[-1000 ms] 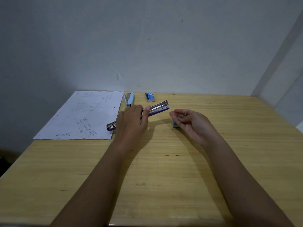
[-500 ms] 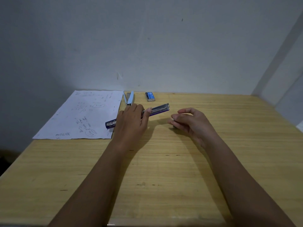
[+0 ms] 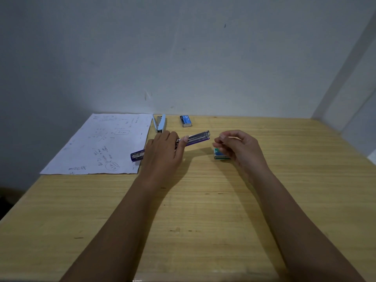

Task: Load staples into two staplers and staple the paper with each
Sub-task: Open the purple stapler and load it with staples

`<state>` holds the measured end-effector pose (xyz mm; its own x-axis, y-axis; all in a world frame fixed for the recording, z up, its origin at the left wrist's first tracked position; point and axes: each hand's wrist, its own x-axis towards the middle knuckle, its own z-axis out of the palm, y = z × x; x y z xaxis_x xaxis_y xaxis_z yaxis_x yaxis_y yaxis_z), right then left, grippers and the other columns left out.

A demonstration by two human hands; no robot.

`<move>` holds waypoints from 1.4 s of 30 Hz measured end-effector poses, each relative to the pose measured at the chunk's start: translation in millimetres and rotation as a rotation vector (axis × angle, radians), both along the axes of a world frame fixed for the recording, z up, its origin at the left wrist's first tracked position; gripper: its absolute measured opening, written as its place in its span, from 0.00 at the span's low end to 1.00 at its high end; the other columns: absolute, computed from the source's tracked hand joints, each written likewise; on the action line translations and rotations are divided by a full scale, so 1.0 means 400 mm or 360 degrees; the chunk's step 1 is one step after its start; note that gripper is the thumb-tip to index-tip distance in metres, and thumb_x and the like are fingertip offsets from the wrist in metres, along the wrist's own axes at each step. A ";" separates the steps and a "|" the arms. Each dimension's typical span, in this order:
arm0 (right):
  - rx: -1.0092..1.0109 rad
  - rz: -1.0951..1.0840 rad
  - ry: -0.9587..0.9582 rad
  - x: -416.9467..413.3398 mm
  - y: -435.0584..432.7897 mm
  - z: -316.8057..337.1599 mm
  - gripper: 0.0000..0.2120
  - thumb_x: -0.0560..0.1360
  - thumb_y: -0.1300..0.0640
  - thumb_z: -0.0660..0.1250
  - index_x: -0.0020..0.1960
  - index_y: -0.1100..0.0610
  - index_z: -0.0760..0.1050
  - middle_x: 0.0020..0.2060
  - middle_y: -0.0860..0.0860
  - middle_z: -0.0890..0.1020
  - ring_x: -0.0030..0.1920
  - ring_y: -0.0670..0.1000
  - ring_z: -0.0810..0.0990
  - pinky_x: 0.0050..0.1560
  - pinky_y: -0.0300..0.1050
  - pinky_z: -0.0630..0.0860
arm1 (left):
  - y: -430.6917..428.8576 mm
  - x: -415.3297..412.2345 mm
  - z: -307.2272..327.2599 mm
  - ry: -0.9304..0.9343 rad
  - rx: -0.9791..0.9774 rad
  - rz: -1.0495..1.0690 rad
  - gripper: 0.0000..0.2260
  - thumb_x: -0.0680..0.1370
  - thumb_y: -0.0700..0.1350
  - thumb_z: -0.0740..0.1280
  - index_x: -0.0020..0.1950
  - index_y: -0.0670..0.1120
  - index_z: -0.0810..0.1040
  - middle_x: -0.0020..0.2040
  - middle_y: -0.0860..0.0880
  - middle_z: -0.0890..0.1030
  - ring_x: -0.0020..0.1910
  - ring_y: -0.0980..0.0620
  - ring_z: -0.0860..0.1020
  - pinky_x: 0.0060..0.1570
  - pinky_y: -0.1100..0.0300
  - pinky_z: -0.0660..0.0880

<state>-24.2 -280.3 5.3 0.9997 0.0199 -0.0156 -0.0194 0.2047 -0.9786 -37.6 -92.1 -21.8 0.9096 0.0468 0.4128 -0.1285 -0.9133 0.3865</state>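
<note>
Fingers and thumb of the left hand grip the purple stapler, which lies swung open on the table, its near end over the corner of the paper. The right hand hovers with its fingertips drawn together above the green staple box; whether they pinch anything I cannot tell. At the far edge lie a light blue stapler and a blue staple box.

The right hand has lifted, its fingertips now drawn together, uncovering the green staple box on the counter, hidden half a second ago.
</note>
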 end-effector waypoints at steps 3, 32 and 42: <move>0.0028 -0.0040 -0.0070 0.006 -0.005 -0.003 0.02 0.73 0.64 0.69 0.44 0.59 0.79 0.36 0.52 0.85 0.40 0.47 0.84 0.43 0.36 0.79 | -0.001 -0.001 0.001 -0.0010 0.0013 -0.0006 0.18 0.81 0.55 0.51 0.49 0.44 0.74 0.43 0.49 0.74 0.45 0.49 0.72 0.46 0.54 0.69; -0.0774 -0.0072 -0.0827 0.002 0.022 -0.029 0.05 0.71 0.58 0.71 0.45 0.49 0.82 0.42 0.44 0.77 0.45 0.34 0.74 0.42 0.26 0.67 | -0.026 -0.013 0.007 0.0040 0.0124 -0.0135 0.17 0.81 0.55 0.51 0.53 0.46 0.74 0.44 0.52 0.72 0.46 0.52 0.71 0.47 0.59 0.63; -0.0700 -0.0036 -0.0775 0.001 0.020 -0.029 0.06 0.71 0.57 0.71 0.43 0.46 0.81 0.43 0.44 0.78 0.48 0.42 0.77 0.51 0.52 0.76 | -0.029 -0.013 0.006 0.0016 0.0116 -0.0138 0.17 0.81 0.54 0.51 0.52 0.46 0.74 0.43 0.52 0.72 0.44 0.53 0.68 0.46 0.59 0.62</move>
